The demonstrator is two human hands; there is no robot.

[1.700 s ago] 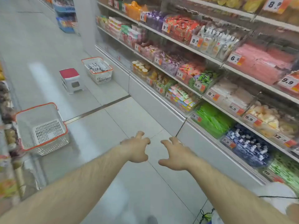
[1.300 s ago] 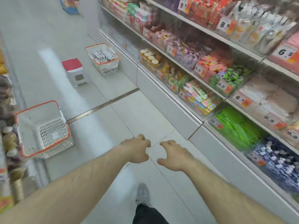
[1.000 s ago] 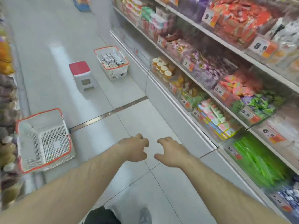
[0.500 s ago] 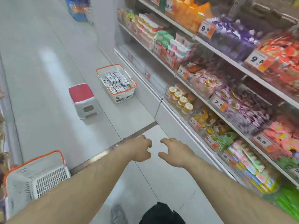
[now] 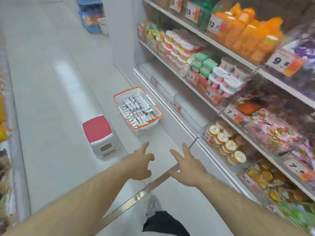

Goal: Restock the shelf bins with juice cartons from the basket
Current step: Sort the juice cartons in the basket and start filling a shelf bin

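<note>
A white plastic mesh basket with an orange rim sits on the pale tiled floor just above the centre of the frame, close against the white base panel of the shelving. Its long axis runs from the upper left down toward the lower right, roughly parallel with the shelf front. Inside it, small silver-topped juice cartons stand packed upright in tight rows that follow the same line, tops facing up.

Left of the basket and a little lower in the frame stands a small white plastic step stool with a red top, apart from the basket.

Both bare arms reach forward from the bottom of the frame. The left hand and right hand hover side by side in the lower centre, fingers spread and loosely extended, grasping nothing, well short of the basket.

Along the right side, white shelves carry clear bins of orange packets, pink and green lidded cups and round gold-lidded cups, with price tags along the edges. The two bins beside the basket look bare.
</note>
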